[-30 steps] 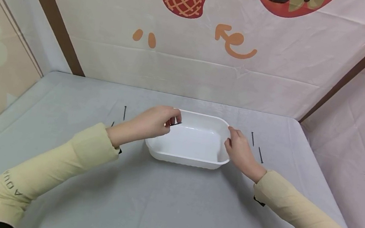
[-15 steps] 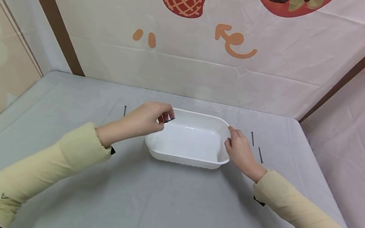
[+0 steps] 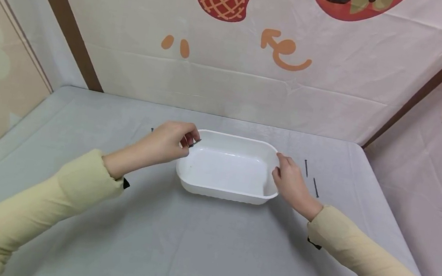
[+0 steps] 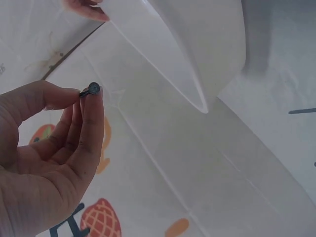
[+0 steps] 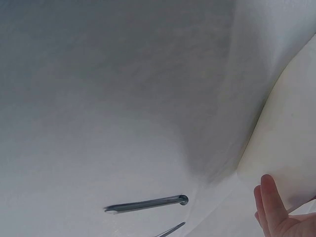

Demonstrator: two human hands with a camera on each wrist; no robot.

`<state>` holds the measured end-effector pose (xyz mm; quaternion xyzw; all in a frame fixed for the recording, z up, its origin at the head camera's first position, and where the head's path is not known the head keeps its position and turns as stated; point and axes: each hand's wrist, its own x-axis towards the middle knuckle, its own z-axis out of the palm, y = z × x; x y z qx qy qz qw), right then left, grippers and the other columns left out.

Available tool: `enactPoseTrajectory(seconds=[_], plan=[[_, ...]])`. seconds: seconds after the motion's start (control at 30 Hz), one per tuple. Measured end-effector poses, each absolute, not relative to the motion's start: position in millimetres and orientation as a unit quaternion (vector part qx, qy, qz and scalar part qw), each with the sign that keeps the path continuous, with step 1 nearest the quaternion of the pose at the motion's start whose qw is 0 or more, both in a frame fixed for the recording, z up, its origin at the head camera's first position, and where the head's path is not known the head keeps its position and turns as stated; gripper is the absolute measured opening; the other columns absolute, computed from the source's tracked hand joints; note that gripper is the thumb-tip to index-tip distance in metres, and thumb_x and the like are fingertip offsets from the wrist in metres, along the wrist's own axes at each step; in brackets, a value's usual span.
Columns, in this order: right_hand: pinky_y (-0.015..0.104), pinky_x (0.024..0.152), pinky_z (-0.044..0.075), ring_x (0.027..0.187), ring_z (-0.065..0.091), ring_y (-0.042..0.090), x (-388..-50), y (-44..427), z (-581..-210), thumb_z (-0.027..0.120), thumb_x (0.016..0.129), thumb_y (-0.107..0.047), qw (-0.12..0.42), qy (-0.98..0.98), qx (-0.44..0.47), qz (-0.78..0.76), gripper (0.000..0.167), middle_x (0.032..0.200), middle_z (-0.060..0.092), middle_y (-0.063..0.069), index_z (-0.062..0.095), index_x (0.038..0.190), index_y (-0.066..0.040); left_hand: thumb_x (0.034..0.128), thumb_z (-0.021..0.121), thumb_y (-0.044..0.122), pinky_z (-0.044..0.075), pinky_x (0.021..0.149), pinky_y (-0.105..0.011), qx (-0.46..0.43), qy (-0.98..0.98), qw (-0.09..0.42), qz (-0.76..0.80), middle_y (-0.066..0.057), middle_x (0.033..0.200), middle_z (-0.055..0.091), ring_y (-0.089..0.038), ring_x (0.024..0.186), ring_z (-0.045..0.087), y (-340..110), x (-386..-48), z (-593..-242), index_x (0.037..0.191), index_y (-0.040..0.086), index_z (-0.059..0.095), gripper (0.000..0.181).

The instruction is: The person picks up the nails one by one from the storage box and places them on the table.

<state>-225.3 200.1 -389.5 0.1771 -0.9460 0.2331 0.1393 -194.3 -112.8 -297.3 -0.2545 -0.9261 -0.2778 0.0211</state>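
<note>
My left hand (image 3: pixel 167 139) pinches a dark nail (image 3: pixel 195 143) between thumb and fingertips, above the left end of a white plastic basin (image 3: pixel 224 191). In the left wrist view the nail's round flat head (image 4: pixel 94 88) faces the camera. My right hand (image 3: pixel 292 182) grips the basin's right rim. The right wrist view has its fingers (image 5: pixel 270 197) against the basin's outer wall. Two more nails lie on the table right of the basin, one farther back (image 3: pixel 306 168) and one nearer (image 3: pixel 316 187).
Behind my left hand, the end of another nail (image 3: pixel 152 129) peeks out on the table. A grey cloth covers the table (image 3: pixel 206 244). A printed curtain (image 3: pixel 227 92) hangs along its back edge, and more printed fabric hangs on both sides.
My left hand has moved left with the nail, from over the basin's interior to its left end. Its arm now covers more of the nails at left. My right hand stays put.
</note>
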Motion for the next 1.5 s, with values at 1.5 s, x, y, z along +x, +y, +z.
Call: enactPoseTrajectory(seconds=[1.5], plan=[[0.028, 0.059, 0.049, 0.074, 0.053, 0.022, -229, 201, -392, 0.046, 0.087, 0.0, 0.136, -0.949, 0.171, 0.227, 0.042, 0.106, 0.055, 0.027, 0.042, 0.127, 0.014, 0.0757, 0.055, -0.004, 0.048, 0.055, -0.025, -0.153, -0.943, -0.056, -0.291, -0.011, 0.081, 0.056, -0.02, 0.072, 0.053, -152, -199, -330, 0.097, -0.007, 0.056, 0.022]])
